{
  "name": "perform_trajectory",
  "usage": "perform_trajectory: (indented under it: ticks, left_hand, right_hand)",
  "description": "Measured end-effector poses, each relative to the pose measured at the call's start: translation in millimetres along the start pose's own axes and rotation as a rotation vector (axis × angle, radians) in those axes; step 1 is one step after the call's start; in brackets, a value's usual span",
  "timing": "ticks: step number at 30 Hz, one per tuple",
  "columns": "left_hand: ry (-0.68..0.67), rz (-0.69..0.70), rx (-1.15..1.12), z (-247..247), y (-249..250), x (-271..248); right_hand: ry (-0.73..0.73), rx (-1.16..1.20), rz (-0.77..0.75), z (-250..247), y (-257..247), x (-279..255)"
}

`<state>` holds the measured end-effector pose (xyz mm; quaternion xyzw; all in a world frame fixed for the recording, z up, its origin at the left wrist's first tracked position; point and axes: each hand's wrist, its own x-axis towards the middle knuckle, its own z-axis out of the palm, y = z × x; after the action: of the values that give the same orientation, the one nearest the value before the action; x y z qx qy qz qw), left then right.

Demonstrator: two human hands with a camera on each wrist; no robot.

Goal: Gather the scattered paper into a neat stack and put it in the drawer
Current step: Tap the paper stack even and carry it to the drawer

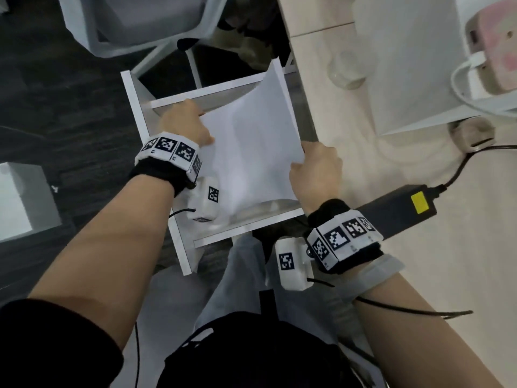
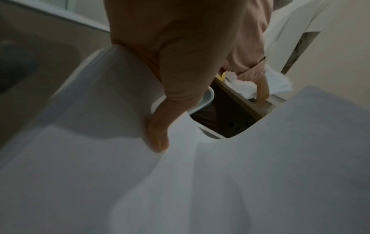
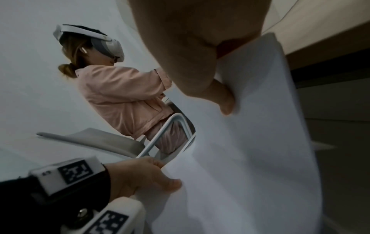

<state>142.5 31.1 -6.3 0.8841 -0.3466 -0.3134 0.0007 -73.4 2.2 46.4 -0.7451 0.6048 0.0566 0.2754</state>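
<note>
Head view: we held the paper stack (image 1: 251, 141) over the open white drawer (image 1: 134, 107), which stood pulled out beside the left edge of the desk (image 1: 363, 247). Our left hand (image 1: 186, 124) pinched the stack's left edge near the drawer's far left corner, thumb on top and fingers beneath. Our right hand (image 1: 314, 172) pinched the stack's near right corner, close to the drawer's right wall. The sheets sagged between the two grips, and the far right corner stood up against the drawer's right wall. We could not tell whether the stack touched the drawer floor. On the desk we noted a black power brick (image 1: 397, 211) with a yellow label at the near left edge, just beside our right wrist. In the right wrist view, a second person in a pink jacket (image 3: 124, 98) sat on a chair (image 3: 160, 142) behind the stack.
</note>
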Motion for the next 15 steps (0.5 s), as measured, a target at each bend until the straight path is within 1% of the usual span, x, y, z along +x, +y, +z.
perform_trajectory:
  ticks: [4, 6, 11, 15]
  left_hand:
    - [-0.120, 0.040, 0.136, 16.7, -5.4, 23.3]
    - [-0.150, 0.032, 0.172, 24.1, -8.4, 33.5]
    - [-0.266, 0.007, 0.184, 29.3, -10.1, 49.1]
    - [-0.314, 0.013, 0.236, 32.3, -13.2, 58.6]
  right_hand:
    - [-0.100, -0.127, -0.014, 7.6, -4.7, 10.0]
    - [-0.137, -0.171, -0.011, 14.9, -4.8, 13.1]
    - [-0.204, -0.181, 0.112, 28.5, -3.7, 23.5]
    - [-0.216, -0.157, 0.232, 38.4, 2.3, 28.1]
